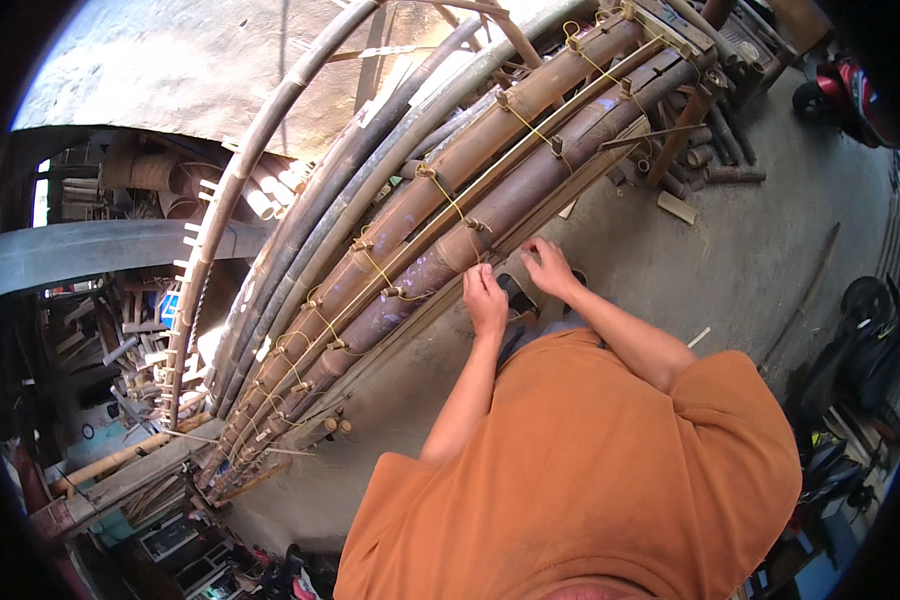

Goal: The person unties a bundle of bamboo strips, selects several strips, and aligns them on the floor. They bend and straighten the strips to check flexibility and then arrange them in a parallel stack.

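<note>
A long frame of thick brown bamboo poles (450, 215) runs from lower left to upper right, tied across with yellow cord (448, 196) at several knots. My left hand (485, 298) rests with curled fingers on the thin strip along the frame's near edge (410, 322). My right hand (548, 266) is just to its right, fingers bent down onto the same edge. Whether either hand grips the strip or cord is hidden by the fingers. My orange shirt (590, 470) fills the lower middle.
Grey curved bamboo poles (300, 215) lean behind the frame. Short bamboo offcuts (705, 165) and a wood block (677, 207) lie on the concrete floor at upper right. A red motorbike (850, 95) stands far right, stacked poles and clutter (140, 330) at left.
</note>
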The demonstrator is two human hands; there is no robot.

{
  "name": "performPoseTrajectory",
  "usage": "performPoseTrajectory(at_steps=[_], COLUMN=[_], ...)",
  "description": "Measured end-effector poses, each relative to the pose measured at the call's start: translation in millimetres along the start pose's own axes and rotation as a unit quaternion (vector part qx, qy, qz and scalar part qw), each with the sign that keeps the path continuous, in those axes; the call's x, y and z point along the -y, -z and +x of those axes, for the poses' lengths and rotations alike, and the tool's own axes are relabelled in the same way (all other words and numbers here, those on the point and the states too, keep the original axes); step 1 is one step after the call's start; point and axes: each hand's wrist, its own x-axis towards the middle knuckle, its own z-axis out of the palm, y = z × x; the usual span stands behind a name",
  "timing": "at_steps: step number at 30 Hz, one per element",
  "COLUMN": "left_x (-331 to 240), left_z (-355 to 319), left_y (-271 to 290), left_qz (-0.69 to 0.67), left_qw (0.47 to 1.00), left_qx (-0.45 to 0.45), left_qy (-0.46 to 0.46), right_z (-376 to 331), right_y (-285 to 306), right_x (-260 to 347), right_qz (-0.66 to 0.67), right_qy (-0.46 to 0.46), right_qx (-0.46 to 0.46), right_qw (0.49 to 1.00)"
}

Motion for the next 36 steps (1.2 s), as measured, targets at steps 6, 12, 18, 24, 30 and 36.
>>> performPoseTrajectory(at_steps=[6,12,18,24,30,36], left_x=[-68,-69,-31,9,51,37], left_z=[28,31,9,5,7,28], left_y=[59,56,38,19,-39,-23], left_qz=[-0.140,-0.231,-0.345,-0.327,-0.379,-0.416], left_qw=[0.964,0.939,0.897,0.804,0.781,0.713], left_qx=[0.150,0.202,0.136,0.167,0.154,0.218], left_qy=[0.172,0.155,0.238,0.467,0.473,0.520], right_z=[15,40,44,62,49,66], right_y=[12,32,49,81,20,-63], right_x=[88,123,131,106,22,-53], right_qz=[0.408,0.539,0.342,0.144,-0.087,-0.078], right_qy=[-0.244,-0.307,-0.216,-0.074,0.000,-0.029], right_qx=[0.235,0.280,0.234,0.216,0.146,0.203], right_qw=[0.848,0.733,0.884,0.963,0.985,0.976])
